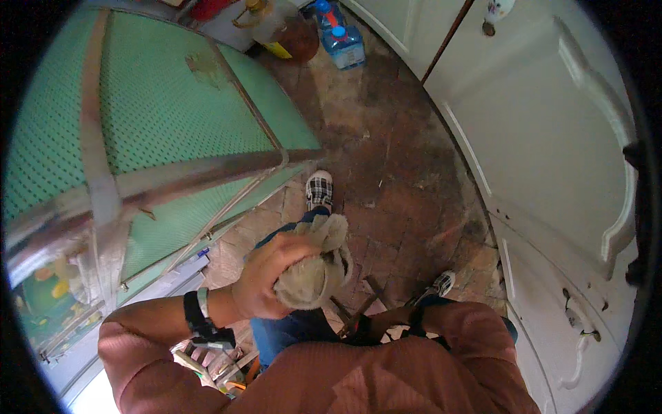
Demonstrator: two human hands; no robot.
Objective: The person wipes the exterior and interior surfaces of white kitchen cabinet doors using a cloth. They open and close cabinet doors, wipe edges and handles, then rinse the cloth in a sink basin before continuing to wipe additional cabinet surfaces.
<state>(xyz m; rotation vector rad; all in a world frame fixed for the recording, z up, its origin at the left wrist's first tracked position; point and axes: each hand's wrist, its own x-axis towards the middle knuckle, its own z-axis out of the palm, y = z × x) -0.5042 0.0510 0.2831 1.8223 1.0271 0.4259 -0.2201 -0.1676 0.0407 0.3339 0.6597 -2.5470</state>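
My left hand (279,277) is wrapped around a bunched greyish-beige cloth (305,279), held in front of my body above my knee. Loose folds of the cloth stick out past the fingers on the far side. Low at my waist, my right hand (388,320) lies in shadow, its wrist strapped in black. Dark crossed bars (371,305) show beside that hand; whether the fingers grip them I cannot tell. Both feet, in checked shoes (319,189), stand on the brick-like floor (403,191).
A metal-framed cabinet with green patterned panels (165,114) fills the left side. White cabinet doors (527,134) line the right. At the back stand a large jug of brown liquid (295,36) and blue-capped bottles (342,47). Slatted items (227,370) lie low at the left.
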